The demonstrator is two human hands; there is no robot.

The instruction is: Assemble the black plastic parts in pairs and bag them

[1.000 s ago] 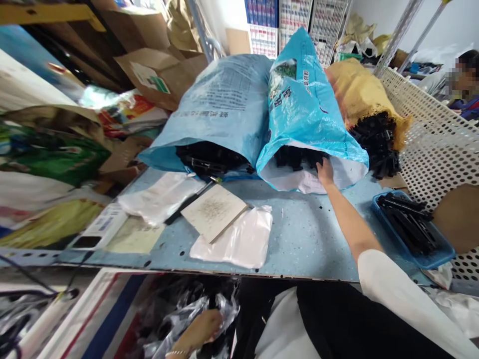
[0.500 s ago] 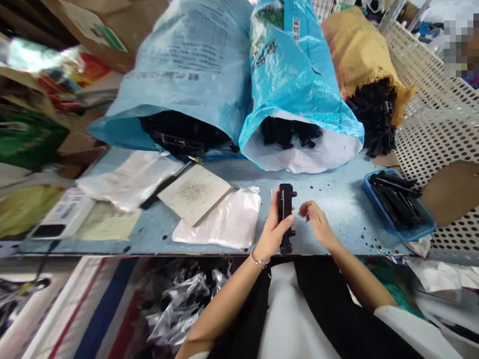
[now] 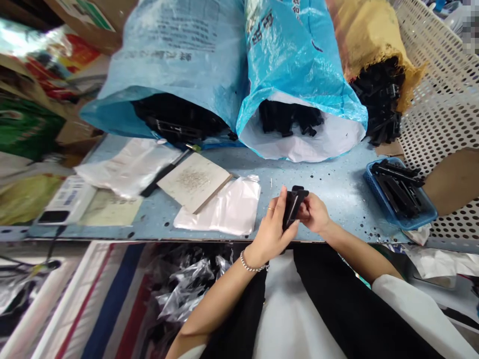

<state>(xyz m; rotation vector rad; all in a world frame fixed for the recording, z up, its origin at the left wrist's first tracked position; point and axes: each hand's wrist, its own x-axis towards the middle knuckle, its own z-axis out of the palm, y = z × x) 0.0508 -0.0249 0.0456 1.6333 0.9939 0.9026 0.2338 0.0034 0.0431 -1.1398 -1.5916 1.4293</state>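
**Item 1:** black plastic piece, held above the desk close to its near edge. Its long axis is tilting, with the upper end leaning right and away from the person and the lower end sinking toward the left palm.

**Item 2:** left hand, clamping the lower part of the piece from the left side, with the fingers curling up along it. A ring is showing on one finger and a beaded bracelet on the wrist.

**Item 3:** right hand, closing on the piece from the right side and pressing against its upper part. Both hands are together and touching the piece. The left hand is covering more of its length.

**Item 4:** blue tray, sitting at the right of the desk, well apart from the right hand and holding loose black pieces.

**Item 5:** three sacks lying along the far side of the desk, mouths facing the person: pale blue sack, bright blue sack with a white lining, and yellow sack. All are packed with black parts.

**Item 6:** clear plastic bag and square board, lying flat just left of the left hand.
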